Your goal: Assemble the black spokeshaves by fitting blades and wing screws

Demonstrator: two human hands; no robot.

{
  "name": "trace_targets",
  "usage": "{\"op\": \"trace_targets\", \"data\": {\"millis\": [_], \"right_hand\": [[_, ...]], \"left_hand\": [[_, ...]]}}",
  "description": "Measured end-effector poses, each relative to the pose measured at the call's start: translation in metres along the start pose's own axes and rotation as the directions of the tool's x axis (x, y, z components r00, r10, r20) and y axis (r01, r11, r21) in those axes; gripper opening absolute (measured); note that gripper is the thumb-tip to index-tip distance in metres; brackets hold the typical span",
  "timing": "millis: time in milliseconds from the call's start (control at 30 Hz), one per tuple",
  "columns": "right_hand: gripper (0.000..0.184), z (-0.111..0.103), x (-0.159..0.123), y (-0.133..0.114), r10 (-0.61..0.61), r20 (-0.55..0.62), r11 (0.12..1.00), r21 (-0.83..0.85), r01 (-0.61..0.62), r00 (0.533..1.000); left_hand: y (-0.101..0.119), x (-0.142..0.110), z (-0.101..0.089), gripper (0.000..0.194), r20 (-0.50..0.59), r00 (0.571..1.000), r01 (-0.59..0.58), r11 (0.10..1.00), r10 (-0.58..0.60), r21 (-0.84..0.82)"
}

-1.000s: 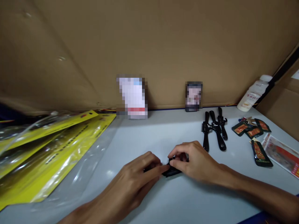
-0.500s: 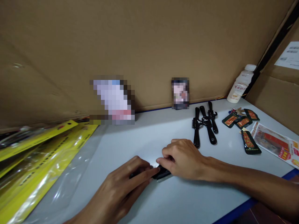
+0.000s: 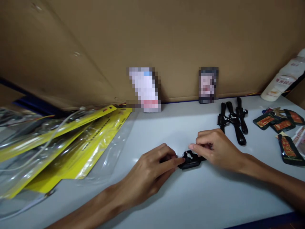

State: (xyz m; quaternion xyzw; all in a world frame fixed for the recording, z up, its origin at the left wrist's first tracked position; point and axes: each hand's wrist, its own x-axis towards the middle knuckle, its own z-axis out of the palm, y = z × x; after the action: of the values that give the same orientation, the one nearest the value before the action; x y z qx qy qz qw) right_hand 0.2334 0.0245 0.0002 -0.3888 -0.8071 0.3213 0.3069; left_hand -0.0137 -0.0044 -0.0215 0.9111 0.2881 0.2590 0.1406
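A black spokeshave (image 3: 191, 163) lies on the grey-white tabletop between my hands, its middle part and a small silver screw showing. My left hand (image 3: 156, 167) is closed around its left end, with the index finger reaching to the middle part. My right hand (image 3: 215, 148) is closed in a pinch just above the tool's right side; whatever its fingertips hold is hidden. Beyond that hand lie three more black spokeshaves (image 3: 234, 122), side by side.
Yellow-backed clear plastic packages (image 3: 95, 143) are fanned out at left. Two blurred phone-like things (image 3: 145, 90) lean on the cardboard wall (image 3: 176, 38). To the right are dark sachets (image 3: 289, 149), keys (image 3: 276, 112) and a white bottle (image 3: 282, 78).
The view has shifted, so things sit further right in it. My right hand has drawn back from the spokeshave's middle, uncovering the screw. My left hand keeps its hold.
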Motion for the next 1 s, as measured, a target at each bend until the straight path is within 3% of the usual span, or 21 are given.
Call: {"op": "trace_targets", "data": {"millis": [100,267,367,567,767,833,1000], "right_hand": [[0.030,0.000,-0.002,-0.002,0.016,-0.005,0.999,0.043,-0.016,1.000],[0.055,-0.003,-0.005,-0.004,0.127,0.047,0.975,0.177,-0.133,0.991],[0.040,-0.006,-0.005,-0.006,0.076,-0.029,0.980,0.188,-0.069,0.997],[0.032,-0.004,-0.007,-0.008,0.031,0.086,0.978,0.203,-0.048,0.996],[0.036,-0.004,-0.011,-0.011,0.075,-0.187,0.993,0.108,-0.055,0.980],[0.033,-0.007,-0.010,-0.012,0.054,-0.156,0.988,0.149,-0.030,0.986],[0.031,-0.005,-0.010,-0.011,-0.067,0.051,0.987,0.151,0.059,0.996]], "left_hand": [[0.000,-0.001,0.000,0.031,0.000,1.000,-0.006,1.000,0.006,-0.002],[0.001,-0.001,-0.001,0.030,0.004,1.000,-0.006,1.000,0.006,-0.001],[0.001,0.000,-0.001,0.029,-0.007,1.000,-0.010,1.000,0.010,-0.005],[0.001,0.000,0.001,0.029,-0.020,1.000,-0.010,1.000,0.010,-0.005],[-0.001,-0.001,0.001,0.033,0.006,1.000,-0.007,1.000,0.007,-0.012],[-0.002,-0.001,0.001,0.033,0.010,1.000,-0.003,1.000,0.003,-0.010],[-0.001,0.000,0.000,0.033,-0.012,1.000,-0.016,1.000,0.015,-0.017]]}}
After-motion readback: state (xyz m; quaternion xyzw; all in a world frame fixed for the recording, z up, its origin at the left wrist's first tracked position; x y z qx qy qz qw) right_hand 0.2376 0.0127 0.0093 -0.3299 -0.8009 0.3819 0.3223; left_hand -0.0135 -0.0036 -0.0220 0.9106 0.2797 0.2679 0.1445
